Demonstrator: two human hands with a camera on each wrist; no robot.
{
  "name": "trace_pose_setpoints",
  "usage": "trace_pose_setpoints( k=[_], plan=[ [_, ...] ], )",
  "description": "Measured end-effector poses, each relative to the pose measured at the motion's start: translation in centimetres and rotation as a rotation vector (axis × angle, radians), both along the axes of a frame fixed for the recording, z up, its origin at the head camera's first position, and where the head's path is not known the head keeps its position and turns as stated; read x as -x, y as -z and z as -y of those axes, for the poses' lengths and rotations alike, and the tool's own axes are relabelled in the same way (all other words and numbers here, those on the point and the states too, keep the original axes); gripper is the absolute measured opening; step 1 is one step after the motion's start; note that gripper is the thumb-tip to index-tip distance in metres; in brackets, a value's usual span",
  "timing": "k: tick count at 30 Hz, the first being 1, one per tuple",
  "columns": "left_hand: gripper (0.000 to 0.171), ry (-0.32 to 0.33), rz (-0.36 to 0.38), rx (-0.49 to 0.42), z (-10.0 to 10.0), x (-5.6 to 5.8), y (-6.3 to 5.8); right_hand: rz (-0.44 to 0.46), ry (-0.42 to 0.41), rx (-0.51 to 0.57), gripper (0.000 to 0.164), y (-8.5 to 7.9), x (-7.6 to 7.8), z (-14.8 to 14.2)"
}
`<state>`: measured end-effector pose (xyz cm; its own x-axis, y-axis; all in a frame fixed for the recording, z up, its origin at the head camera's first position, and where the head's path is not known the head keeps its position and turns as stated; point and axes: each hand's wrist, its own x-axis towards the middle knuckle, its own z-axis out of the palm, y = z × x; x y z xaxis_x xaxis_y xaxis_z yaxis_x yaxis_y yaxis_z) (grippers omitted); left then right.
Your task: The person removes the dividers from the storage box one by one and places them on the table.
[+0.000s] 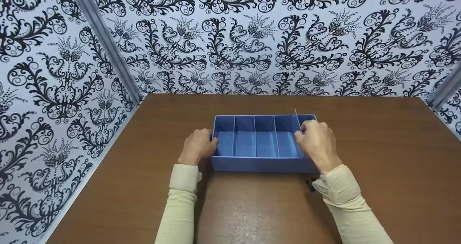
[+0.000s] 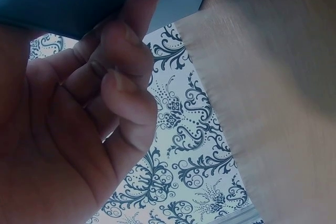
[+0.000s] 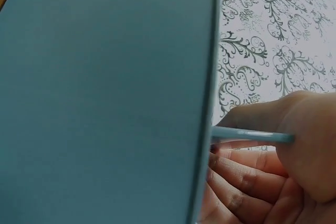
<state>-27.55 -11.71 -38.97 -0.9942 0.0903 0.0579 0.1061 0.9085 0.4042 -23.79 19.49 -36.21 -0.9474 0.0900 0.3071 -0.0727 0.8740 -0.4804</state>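
Observation:
A blue rectangular tray (image 1: 263,164) with upright dividers lies lengthwise across the table. My left hand (image 1: 197,146) grips its left end wall, thumb inside and fingers outside; in the left wrist view the curled fingers (image 2: 126,51) touch the wall's outer face. At the tray's right end my right hand (image 1: 318,141) pinches a thin blue divider (image 1: 296,118), which leans a little and rises above the rim. The right wrist view shows that divider's edge (image 3: 252,134) between thumb and fingers, behind the tray's large front wall (image 3: 105,98). Its lower end is hidden by my right hand.
Several compartments lie between the fixed-looking dividers (image 1: 255,139). The brown wooden table (image 1: 389,146) extends on both sides of the tray. Patterned black-and-white walls (image 1: 237,38) stand behind and at the left. Something small and dark (image 1: 310,185) shows beside my right wrist.

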Motion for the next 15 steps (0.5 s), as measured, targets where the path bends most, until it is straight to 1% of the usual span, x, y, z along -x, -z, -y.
trace_pose_setpoints(
  k=[6, 15],
  plan=[
    [0.024, 0.012, -0.024, -0.006, 0.1, 0.1, 0.0, -0.071, 0.003, 0.008, 0.013, -0.8, -0.5, 0.0],
    [0.025, 0.014, -0.012, 0.001, 0.2, 0.0, 0.0, -0.09, 0.001, 0.037, 0.014, -1.4, -0.8, -0.3]
  ],
)
